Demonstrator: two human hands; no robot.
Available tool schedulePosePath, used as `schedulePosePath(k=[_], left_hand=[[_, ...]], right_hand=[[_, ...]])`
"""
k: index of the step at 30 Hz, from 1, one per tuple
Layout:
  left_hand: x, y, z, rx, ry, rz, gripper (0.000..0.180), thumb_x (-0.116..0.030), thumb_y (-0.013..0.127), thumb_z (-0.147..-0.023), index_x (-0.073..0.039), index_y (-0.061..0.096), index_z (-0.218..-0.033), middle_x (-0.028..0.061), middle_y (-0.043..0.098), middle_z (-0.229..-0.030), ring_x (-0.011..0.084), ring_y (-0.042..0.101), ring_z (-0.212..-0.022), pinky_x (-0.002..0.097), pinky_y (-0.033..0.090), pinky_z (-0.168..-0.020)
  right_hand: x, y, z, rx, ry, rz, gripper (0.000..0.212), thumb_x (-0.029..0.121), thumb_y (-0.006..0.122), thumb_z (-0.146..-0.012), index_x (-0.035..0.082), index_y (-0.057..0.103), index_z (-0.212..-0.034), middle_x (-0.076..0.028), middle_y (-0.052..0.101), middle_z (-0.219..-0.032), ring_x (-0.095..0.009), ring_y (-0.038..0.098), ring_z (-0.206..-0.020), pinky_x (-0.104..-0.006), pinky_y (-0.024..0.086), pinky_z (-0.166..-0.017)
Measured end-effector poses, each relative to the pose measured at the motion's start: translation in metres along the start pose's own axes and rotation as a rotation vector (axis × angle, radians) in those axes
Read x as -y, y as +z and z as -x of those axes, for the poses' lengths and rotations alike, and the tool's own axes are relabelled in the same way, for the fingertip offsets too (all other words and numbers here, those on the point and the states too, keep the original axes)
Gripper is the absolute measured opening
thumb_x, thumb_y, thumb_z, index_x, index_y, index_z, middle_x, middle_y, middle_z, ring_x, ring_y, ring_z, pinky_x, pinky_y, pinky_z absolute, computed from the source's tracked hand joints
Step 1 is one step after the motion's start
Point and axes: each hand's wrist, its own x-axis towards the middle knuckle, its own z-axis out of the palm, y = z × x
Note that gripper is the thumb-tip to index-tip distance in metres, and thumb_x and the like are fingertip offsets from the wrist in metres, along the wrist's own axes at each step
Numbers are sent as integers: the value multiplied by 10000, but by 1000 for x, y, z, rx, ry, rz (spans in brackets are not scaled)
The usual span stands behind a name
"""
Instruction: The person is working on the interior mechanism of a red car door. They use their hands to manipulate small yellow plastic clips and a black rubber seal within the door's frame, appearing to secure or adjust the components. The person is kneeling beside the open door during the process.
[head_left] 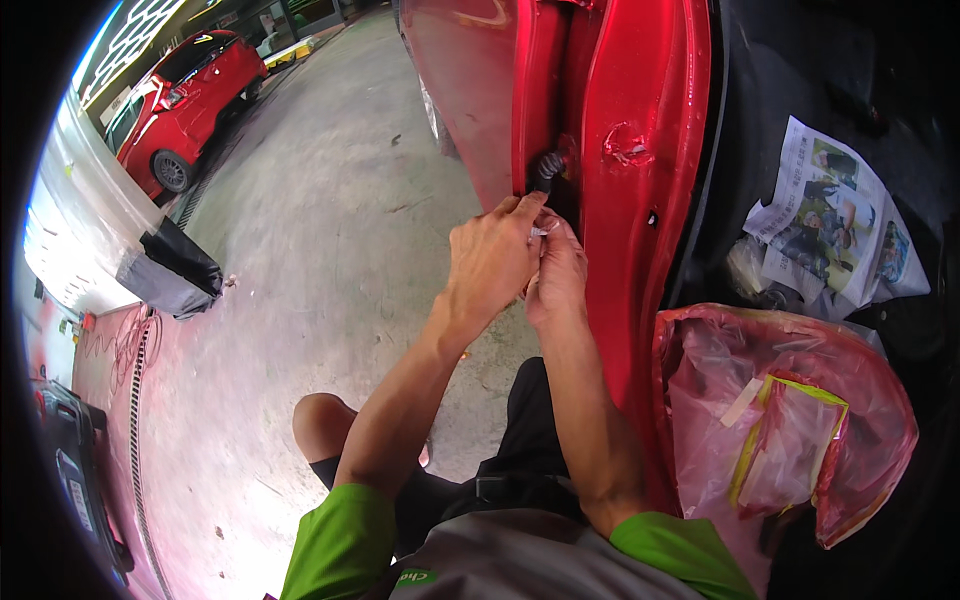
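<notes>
My left hand [492, 252] and my right hand [560, 275] meet in the gap between a red car door [470, 95] and the red door pillar [640, 190]. Fingers of both are bent and pinched together. A small whitish piece [541, 232], like a scrap of film or tape, shows between them; its kind is unclear. Just beyond the fingertips, a black ribbed rubber boot [549, 168] bridges the gap, and my left index finger points at its lower end. My hands hide what lies directly beneath them.
Red-tinged plastic sheeting [700, 400] with yellow tape covers a part at right. Printed newspaper [835, 220] lies inside the dark car interior. Another red car [190, 100] stands far left, near a plastic-wrapped panel [90, 230]. A dark bumper [75, 470] rests at the left edge.
</notes>
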Motion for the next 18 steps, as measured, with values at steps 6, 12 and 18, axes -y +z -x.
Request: schedulePosePath(k=[6,12,18], left_hand=[[5,-5,-4,-40,132,-56,377,-107,683,-866,-91,691,-1242,122,740,-1080,356,732,-883,473,577,-734],[12,-16,31,-46,139,149,227,-93,671,-875,-48,629,-1093,115,682,-923,336,710,-806,457,555,-689],[29,0,63,-35,73,169,324,-91,639,-880,-20,572,-1190,140,650,-1134,385,613,-1147,475,492,-958]], right_hand=[[11,14,14,18,-115,16,186,178,648,-1031,29,678,-1139,-20,696,-1030,-86,633,-897,-253,514,-814],[14,9,43,16,-158,214,269,281,670,-1047,20,655,-1109,-6,657,-1007,-70,578,-923,-231,470,-792],[-23,-5,74,150,-172,416,338,364,676,-1051,65,561,-1155,1,599,-1017,-70,545,-933,-239,450,-822]])
